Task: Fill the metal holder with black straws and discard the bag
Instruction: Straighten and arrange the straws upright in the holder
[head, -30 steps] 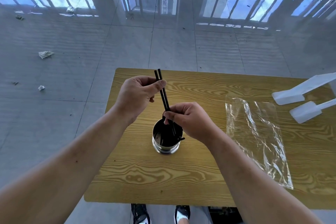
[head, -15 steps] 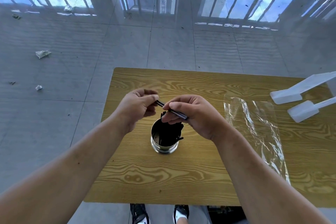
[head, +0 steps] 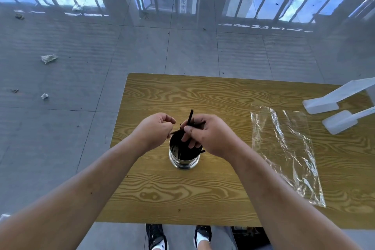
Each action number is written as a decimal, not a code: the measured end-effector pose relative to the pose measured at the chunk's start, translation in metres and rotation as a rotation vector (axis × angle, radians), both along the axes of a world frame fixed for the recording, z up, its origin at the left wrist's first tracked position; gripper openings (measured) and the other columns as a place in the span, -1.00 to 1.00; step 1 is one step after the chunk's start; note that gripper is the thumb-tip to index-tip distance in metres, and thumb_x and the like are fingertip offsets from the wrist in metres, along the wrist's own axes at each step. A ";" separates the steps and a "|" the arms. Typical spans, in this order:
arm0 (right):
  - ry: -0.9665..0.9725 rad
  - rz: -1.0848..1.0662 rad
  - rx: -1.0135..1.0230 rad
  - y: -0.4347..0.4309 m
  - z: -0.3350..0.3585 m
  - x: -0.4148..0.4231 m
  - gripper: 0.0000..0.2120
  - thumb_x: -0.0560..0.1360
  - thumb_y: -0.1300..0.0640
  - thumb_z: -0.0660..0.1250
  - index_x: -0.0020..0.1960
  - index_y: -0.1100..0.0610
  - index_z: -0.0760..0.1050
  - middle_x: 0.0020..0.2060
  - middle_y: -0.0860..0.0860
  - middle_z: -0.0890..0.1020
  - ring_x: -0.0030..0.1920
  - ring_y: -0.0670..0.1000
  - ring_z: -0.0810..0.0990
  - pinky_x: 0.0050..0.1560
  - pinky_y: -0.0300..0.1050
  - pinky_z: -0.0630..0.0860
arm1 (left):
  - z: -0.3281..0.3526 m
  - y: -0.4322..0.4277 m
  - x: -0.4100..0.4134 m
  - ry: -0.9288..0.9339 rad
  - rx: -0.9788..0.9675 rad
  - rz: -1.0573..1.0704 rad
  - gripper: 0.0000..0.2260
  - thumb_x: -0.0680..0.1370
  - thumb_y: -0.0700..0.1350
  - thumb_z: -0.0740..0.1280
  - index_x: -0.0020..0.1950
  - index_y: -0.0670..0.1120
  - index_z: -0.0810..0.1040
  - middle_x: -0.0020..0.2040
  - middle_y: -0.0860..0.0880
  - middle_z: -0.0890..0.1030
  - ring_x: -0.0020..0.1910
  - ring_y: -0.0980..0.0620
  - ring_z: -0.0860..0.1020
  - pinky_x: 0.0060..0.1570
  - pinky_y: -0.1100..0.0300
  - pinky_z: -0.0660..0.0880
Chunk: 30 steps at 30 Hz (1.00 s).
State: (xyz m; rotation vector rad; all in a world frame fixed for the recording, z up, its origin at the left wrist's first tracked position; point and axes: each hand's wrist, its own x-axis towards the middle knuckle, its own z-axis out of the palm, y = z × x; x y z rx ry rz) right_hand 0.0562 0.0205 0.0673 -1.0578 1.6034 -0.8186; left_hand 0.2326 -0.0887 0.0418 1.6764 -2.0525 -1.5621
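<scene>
Over the mouth of the metal holder (head: 183, 163): fingers (head: 192, 144) of the right hand (head: 213, 136) curled round thin black straws (head: 190, 116), thumb pressed on top. One tip sticks up past the knuckles; lower ends run down into the cup's dark inside, count not readable (straws and shadow merge). Another straw end juts over the rim on the right. Palm down, this hand covers the far right part of the rim. Just beside it the left hand (head: 153, 131), fingers curled in, thumb near forefinger; a short dark stub shows at its fingertips, but whether it is pinched cannot be told. Holder round, shiny steel, stepped base, upright near the middle of the table (head: 182, 95), yellow wood-grain top. Clear crinkled bag (head: 284, 148) flat on the table, well to the right, apart from both hands. Two white plastic pieces (head: 332, 97) at the right edge, cut off by the frame. Bare forearms enter from the lower corners. Shoes (head: 156, 237) half hidden under the near table edge.
</scene>
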 end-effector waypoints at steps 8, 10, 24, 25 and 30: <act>0.013 -0.103 -0.077 0.002 0.003 0.004 -0.83 0.67 0.16 0.36 0.03 -0.01 0.71 -0.22 0.00 0.80 -0.20 -0.01 0.79 -0.14 -0.11 0.70 | -0.005 0.000 -0.004 0.096 -0.031 0.041 -0.81 0.58 -0.19 0.29 0.03 0.04 0.66 -0.30 0.05 0.66 -0.57 0.23 0.43 -0.56 0.32 0.37; -0.079 -0.097 -0.085 -0.001 0.015 -0.003 -0.84 0.69 0.18 0.34 0.08 0.03 0.70 -0.17 0.04 0.81 -0.13 0.04 0.81 -0.09 -0.08 0.72 | -0.005 0.001 -0.004 0.115 -0.042 0.062 -0.81 0.58 -0.20 0.29 0.02 0.04 0.66 -0.32 0.05 0.65 -0.55 0.18 0.41 -0.57 0.27 0.36; 0.116 -0.234 -0.344 0.008 0.030 -0.022 -0.63 0.72 -0.15 0.25 -0.10 0.00 0.69 -0.46 0.04 0.62 -0.47 -0.14 0.52 -0.37 -0.33 0.45 | -0.009 -0.004 -0.005 0.225 -0.118 0.074 -0.82 0.60 -0.20 0.29 0.05 0.05 0.63 -0.41 0.16 0.56 -0.55 0.20 0.37 -0.53 0.33 0.35; 0.112 -0.194 -0.287 0.008 0.025 -0.020 -0.66 0.71 -0.16 0.28 -0.08 -0.02 0.69 -0.44 0.01 0.63 -0.47 -0.15 0.52 -0.37 -0.29 0.47 | -0.010 -0.005 -0.005 0.210 -0.127 0.058 -0.83 0.60 -0.18 0.29 0.05 0.06 0.62 -0.40 0.18 0.57 -0.54 0.21 0.40 -0.51 0.34 0.37; 0.218 -0.044 0.019 0.014 -0.015 -0.016 -0.75 0.58 -0.26 0.40 0.14 -0.16 0.66 -0.41 -0.17 0.62 -0.41 -0.19 0.55 -0.33 -0.19 0.51 | -0.013 -0.002 -0.011 0.074 -0.090 -0.088 -0.74 0.41 0.12 0.39 0.09 0.20 0.60 -0.01 0.14 0.64 -0.17 0.24 0.62 -0.18 0.24 0.53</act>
